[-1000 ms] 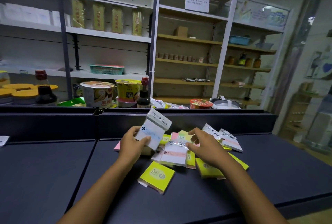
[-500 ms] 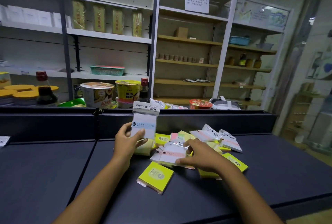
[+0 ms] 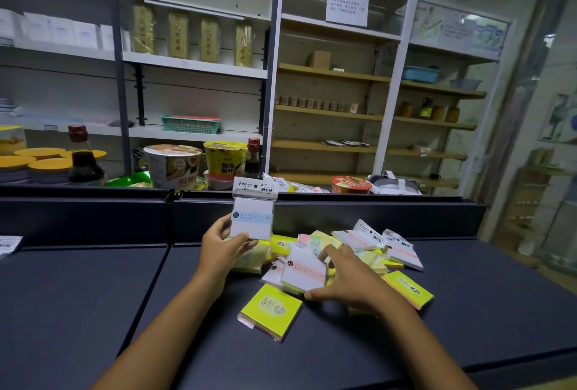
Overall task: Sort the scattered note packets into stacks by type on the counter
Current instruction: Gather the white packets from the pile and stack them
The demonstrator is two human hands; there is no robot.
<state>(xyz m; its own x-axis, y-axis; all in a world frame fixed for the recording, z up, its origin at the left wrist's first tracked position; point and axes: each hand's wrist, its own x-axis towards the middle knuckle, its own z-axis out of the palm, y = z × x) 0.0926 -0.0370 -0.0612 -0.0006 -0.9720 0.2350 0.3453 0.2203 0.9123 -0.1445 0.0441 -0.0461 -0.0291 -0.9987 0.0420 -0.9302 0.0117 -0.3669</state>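
Our dark counter (image 3: 468, 311) carried the unsorted heap of note packets (image 3: 359, 252) toward its back edge, right of the middle seam. Our left hand (image 3: 218, 249) had swung its blue-banded packet (image 3: 252, 214) from tilted to upright a second before, pinching its lower edge. Our right hand (image 3: 346, 280) had slid nearer, fingers spread and closing around a pink-banded packet (image 3: 304, 274); we judged no stack begun. A yellow pad (image 3: 271, 311) at the heap's near edge read "2207"
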